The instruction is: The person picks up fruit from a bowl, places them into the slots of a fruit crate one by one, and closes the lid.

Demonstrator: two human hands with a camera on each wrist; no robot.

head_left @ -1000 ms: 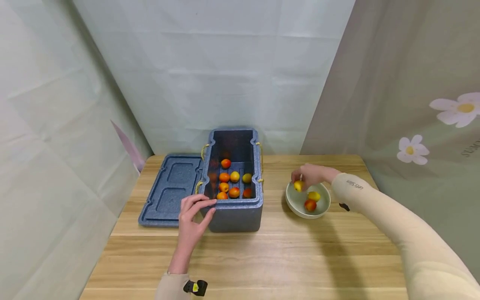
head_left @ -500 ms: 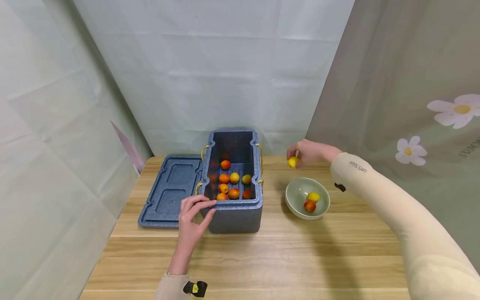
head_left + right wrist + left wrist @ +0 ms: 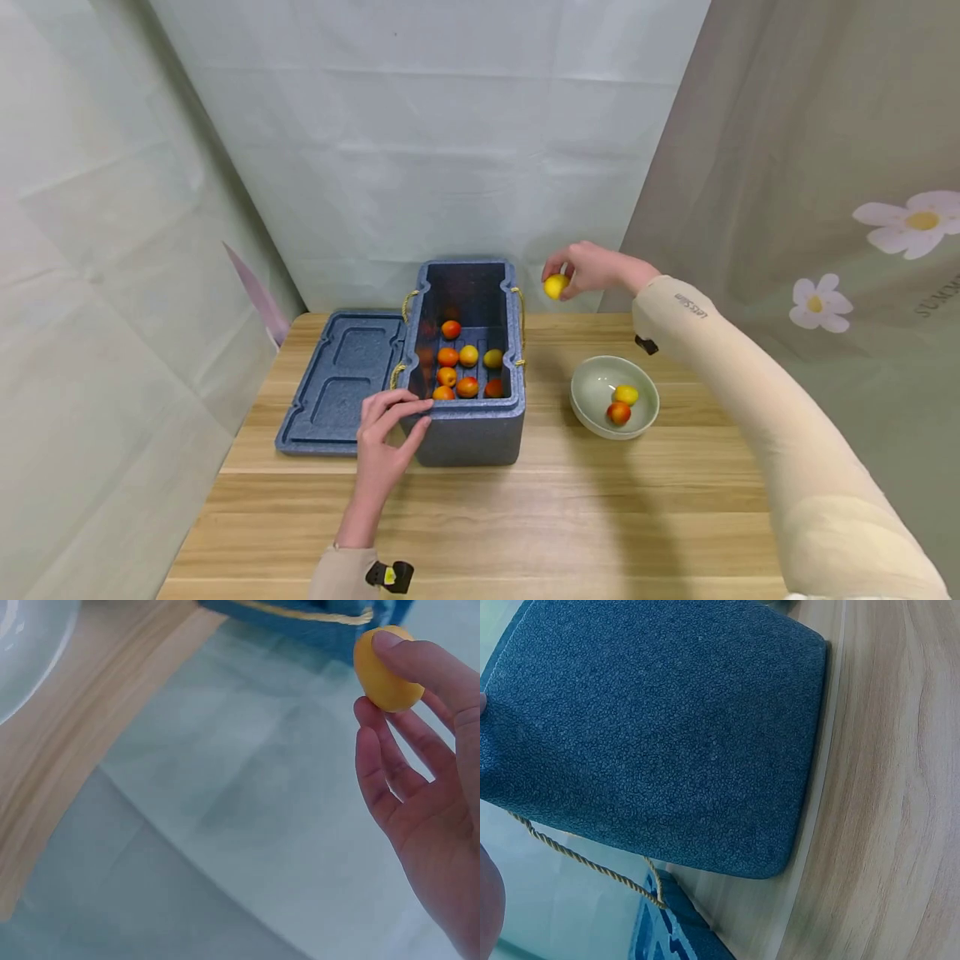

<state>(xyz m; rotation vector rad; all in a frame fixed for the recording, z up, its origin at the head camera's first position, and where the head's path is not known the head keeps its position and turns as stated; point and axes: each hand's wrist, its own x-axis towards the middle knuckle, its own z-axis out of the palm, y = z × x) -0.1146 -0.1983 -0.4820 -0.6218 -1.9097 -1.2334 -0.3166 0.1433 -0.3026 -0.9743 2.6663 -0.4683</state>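
In the head view my right hand [image 3: 588,267] holds a smooth yellow oval fruit [image 3: 557,287] in the air, just right of a blue speckled foam box [image 3: 468,437]. The right wrist view shows the thumb and fingertips pinching this fruit [image 3: 388,671]. My left hand [image 3: 386,437] grips the box's near left corner, fingers over the rim and thumb at the front wall. Several red, orange and yellow fruits [image 3: 467,387] lie inside the box. A pale green bowl [image 3: 588,404] on the right contains one yellow fruit [image 3: 626,395] and one red-orange fruit [image 3: 618,413].
The box's blue lid [image 3: 337,392] lies flat on the wooden table [image 3: 480,525], left of the box. Yellow rope handles [image 3: 521,321] hang along the box's sides. Pale cloth sheets [image 3: 450,142] stand behind and beside the table.
My right hand has lifted the yellow fruit out of the bowl and carried it up and left toward the box. The left hand has stayed at the box corner.
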